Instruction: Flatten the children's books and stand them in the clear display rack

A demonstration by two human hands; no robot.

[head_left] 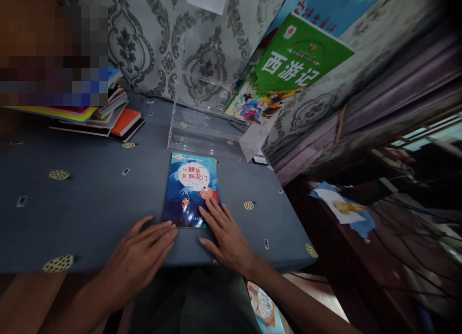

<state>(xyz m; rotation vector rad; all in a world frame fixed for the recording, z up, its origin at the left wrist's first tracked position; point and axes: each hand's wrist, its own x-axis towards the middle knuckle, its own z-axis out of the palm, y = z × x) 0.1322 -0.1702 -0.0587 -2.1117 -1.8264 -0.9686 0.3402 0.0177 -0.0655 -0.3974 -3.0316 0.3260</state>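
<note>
We see two bare hands at the front edge of the bench (pixel 97 180), which is covered with a grey-blue, pineapple-printed cloth. A blue picture book (pixel 176 194) lies flat, cover up, a little back from the middle of that edge. The right hand (pixel 227 233) is spread, palm down, its fingertips resting on the book's near right part while its thumb lies over the cloth. The left hand (pixel 147 242) grips nothing that we can see: its fingers reach forward close together, thumb apart, and their tips meet the book's near left corner.

Behind the book, by the back edge, we find a clear stand (pixel 202 144). A green book (pixel 290 74) stands tilted at its right end, and a second blue book (pixel 332 6) shows behind that one. A phone (pixel 260 159) lies near the back right corner, partly hidden. Toward the back left corner we see a stack of books (pixel 117 103) with an orange-red book (pixel 126 122) low on its right side. Patterned wallpaper (pixel 132 40) rises beyond the back edge.
</note>
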